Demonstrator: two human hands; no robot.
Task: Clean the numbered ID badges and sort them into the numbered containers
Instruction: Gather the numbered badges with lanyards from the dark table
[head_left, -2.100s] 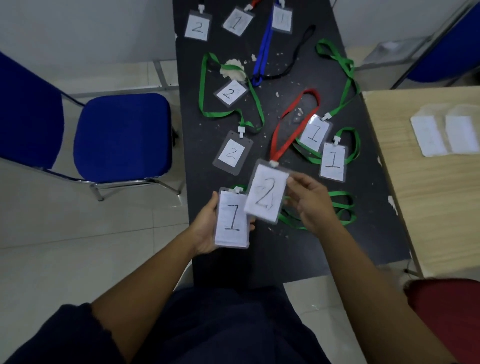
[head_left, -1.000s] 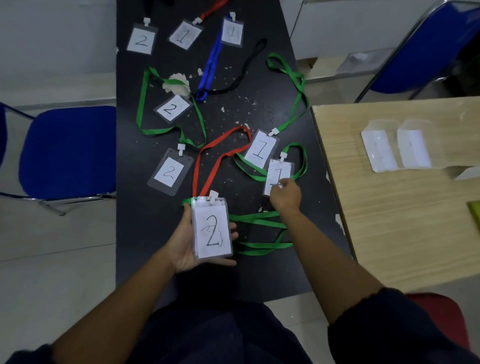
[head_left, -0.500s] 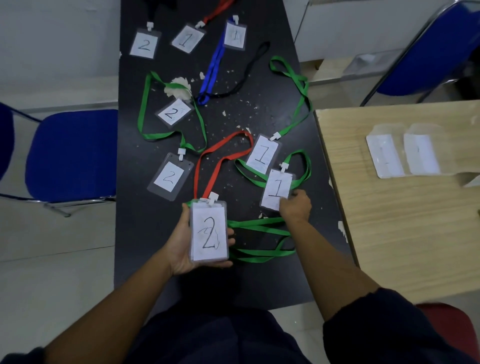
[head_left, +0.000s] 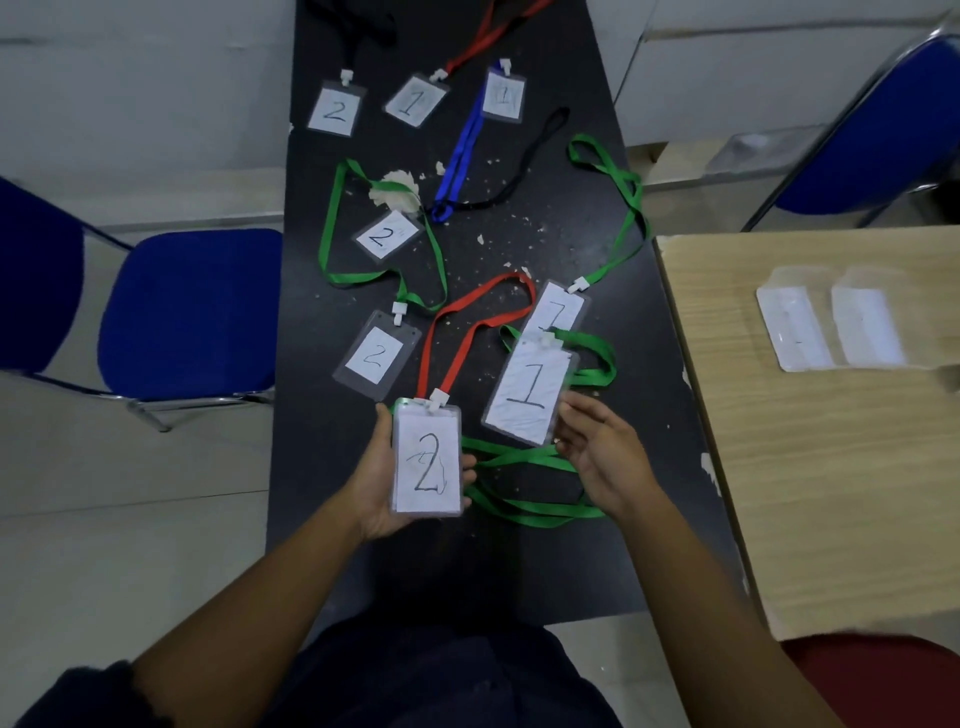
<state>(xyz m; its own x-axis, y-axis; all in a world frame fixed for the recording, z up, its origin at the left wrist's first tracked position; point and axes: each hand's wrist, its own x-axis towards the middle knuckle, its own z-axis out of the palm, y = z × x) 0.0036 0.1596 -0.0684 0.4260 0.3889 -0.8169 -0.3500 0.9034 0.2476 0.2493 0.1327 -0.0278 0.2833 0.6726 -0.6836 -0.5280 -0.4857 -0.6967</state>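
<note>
Dark and strewn with pale crumbs, the black tabletop (head_left: 639, 332) runs away from me between a blue chair (head_left: 192, 312) and a pale wooden tabletop (head_left: 831, 493). On the wooden one, two clear containers (head_left: 795, 327) lie side by side; I cannot read their numbers. More badges and lanyards lie scattered further up.

My left hand (head_left: 379, 478) cradles the badge marked 2 (head_left: 427, 462) from underneath, thumb along its left edge and fingertips curled over its right. Its red lanyard (head_left: 467, 322) trails up the tabletop. My right hand (head_left: 602, 457) has the badge marked 1 (head_left: 527, 389) raised just beside it. My fingers (head_left: 571, 415) are closed narrowly on its lower right edge, and its green lanyard (head_left: 524, 483) loops below.

I judge these sleeves to be light, flat, slightly bendy plastic with slick faces. The edges or the top clip are the places to hold. The lanyards are limp and likely to snag on neighbouring badges.
</note>
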